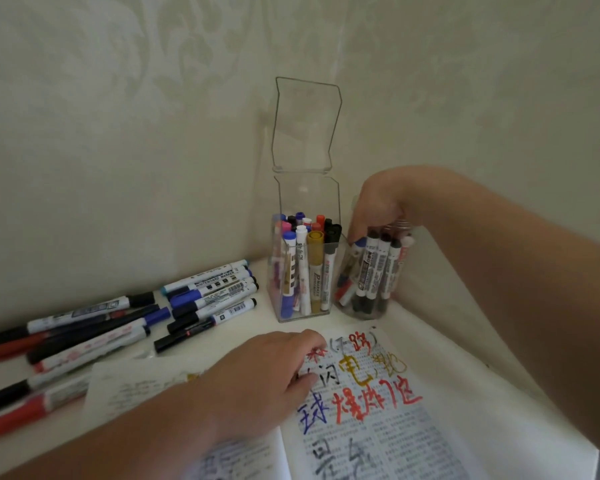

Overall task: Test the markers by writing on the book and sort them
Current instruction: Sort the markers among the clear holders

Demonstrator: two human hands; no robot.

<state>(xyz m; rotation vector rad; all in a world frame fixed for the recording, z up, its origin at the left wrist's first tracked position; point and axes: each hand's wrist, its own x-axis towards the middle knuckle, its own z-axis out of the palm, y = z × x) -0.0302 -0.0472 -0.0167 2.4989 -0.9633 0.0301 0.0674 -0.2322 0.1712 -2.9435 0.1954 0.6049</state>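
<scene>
Head: jar markers (378, 268) at right fingers (356, 231)

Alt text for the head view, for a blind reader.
A right hand reaches into a round clear jar of markers; the left hand rests on an open book covered in coloured writing. More markers fill a clear box and lie loose at left.

Tabletop (243, 320): white, set into a corner between 2 pale patterned walls.
Left side: loose markers (94, 327) lying flat in a spread, with red, blue and black caps, several touching or crossing.
Front: open book (378, 427), its printed page scrawled over in red, blue, gold and black.
Back corner: clear square box (305, 271), lid raised, packed with upright markers.
Just beside it, right: clear round jar (371, 282) holding more markers.
</scene>
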